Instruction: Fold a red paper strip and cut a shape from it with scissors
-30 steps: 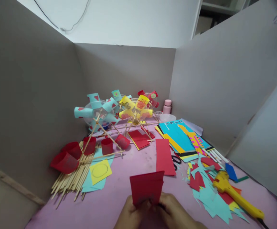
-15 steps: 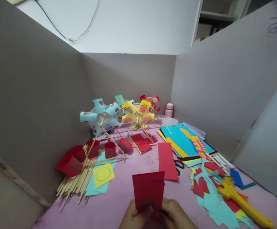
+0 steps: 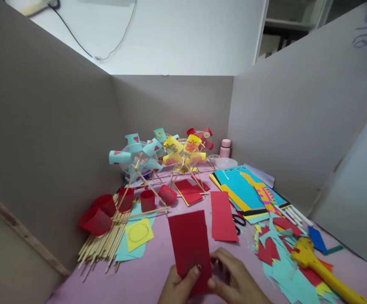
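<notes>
A rectangular piece of red paper stands up in front of me, tilted slightly left. My left hand grips its lower part, thumb flat across the front. At the lower right edge, my right hand pinches the paper between thumb and bent fingers, though the fingertips are partly hidden. Just beyond lies another red paper strip, with black-handled scissors partly tucked beside it. Left of my hands, a yellow square with a drawn circle rests on light blue paper.
Wooden sticks and several red paper cups lie left. Ferris-wheel models stand at the back. Coloured sheets, paper scraps and a yellow glue gun are right. Grey partitions enclose the table.
The red paper has risen and shifted left, showing more of its face. My right hand has slid from its bottom to the right edge, its fingers more apart.
</notes>
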Available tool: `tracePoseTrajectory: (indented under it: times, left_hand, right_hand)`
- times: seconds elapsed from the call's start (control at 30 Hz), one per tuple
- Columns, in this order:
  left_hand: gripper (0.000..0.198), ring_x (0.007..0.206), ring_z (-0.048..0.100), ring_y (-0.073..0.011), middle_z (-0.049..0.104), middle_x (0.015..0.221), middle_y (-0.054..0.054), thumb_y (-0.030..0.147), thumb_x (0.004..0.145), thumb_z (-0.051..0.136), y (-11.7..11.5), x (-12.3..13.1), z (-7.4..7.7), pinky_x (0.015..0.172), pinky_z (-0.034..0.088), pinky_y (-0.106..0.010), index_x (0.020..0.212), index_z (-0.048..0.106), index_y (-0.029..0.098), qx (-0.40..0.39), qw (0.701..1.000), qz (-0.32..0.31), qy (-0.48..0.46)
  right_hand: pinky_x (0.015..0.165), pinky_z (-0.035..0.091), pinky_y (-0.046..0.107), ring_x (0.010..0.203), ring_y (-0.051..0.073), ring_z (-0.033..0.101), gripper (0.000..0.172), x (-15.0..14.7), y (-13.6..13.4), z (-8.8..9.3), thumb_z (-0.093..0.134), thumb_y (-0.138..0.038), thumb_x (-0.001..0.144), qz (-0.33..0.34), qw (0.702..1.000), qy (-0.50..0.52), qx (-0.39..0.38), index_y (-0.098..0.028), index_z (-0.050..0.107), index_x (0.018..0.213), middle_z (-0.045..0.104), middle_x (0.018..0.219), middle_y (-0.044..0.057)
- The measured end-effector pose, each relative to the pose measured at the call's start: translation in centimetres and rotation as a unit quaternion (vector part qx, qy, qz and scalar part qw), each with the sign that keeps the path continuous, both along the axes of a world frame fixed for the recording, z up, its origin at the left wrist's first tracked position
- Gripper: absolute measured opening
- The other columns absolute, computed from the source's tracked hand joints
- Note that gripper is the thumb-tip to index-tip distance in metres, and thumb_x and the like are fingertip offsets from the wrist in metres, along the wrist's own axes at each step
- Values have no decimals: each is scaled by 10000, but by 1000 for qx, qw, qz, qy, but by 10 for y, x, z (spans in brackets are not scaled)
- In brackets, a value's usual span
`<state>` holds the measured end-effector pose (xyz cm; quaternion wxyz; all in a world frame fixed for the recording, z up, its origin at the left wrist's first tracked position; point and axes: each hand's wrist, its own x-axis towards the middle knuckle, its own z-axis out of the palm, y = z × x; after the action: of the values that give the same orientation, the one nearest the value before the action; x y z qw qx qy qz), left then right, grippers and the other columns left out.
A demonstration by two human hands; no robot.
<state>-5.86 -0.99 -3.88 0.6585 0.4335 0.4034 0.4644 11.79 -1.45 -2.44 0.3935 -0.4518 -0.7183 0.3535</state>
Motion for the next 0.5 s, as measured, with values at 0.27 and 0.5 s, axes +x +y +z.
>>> tracePoseTrajectory:
  times: [0.27, 0.5]
  left_hand:
    - [412, 947, 642, -300, 726, 929, -131, 389, 682, 740, -5, 18, 11, 933, 393, -448, 1010, 701, 143, -22, 982, -130, -134]
    - [401, 889, 672, -269, 743, 892, -112, 369, 738, 696, -15, 18, 23, 881, 444, -397, 1067, 671, 141, -140, 970, -146, -132]
  right_hand:
    - [781, 466, 334, 824, 209, 608, 358, -6, 9, 28, 583, -463, 819, 64, 953, 263, -132, -162, 645, 1003, 684, 915, 69]
    - [539, 411, 239, 529, 125, 517, 360, -11, 17, 21, 660, -481, 744, -2, 930, 317, -187, -135, 645, 647, 620, 552, -11]
